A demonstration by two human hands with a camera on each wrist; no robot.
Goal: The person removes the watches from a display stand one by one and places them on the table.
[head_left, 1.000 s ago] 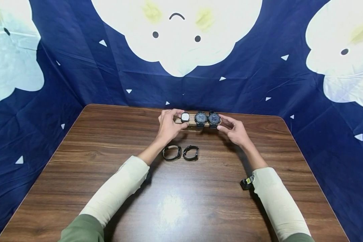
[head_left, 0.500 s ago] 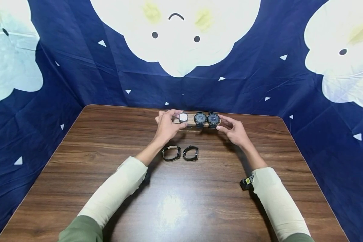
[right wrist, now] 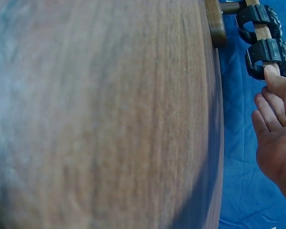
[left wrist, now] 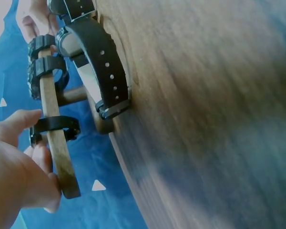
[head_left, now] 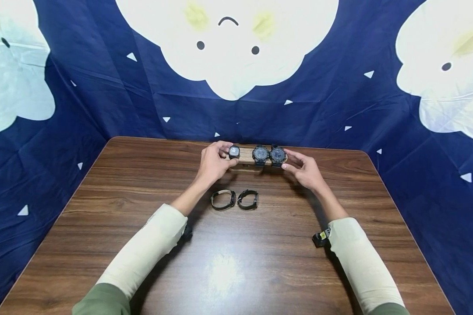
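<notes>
A wooden T-shaped watch stand point(head_left: 246, 155) stands near the table's back edge, with three watches looped round its bar. My left hand point(head_left: 213, 162) pinches the small square-faced watch point(head_left: 234, 152) between thumb and fingers, near the bar's left end. Its black strap point(left wrist: 57, 124) circles the bar in the left wrist view. Two bulky black round-faced watches, a middle one point(head_left: 261, 153) and a right one point(head_left: 277, 154), sit side by side at the other end. There my right hand point(head_left: 308, 171) grips the bar's tip, its thumb point(right wrist: 272, 75) against the wood beside the right watch.
On the wooden table point(head_left: 276, 262), in front of the stand, lie two more strapped watches, a left one point(head_left: 223, 200) and a right one point(head_left: 248, 200), on their sides with closed bands. Blue cloth with white clouds point(head_left: 236, 52) hangs behind the table's back edge.
My left hand has slid the square-faced watch leftward along the bar, widening the gap to the round-faced pair. The right hand stays at the bar's right end.
</notes>
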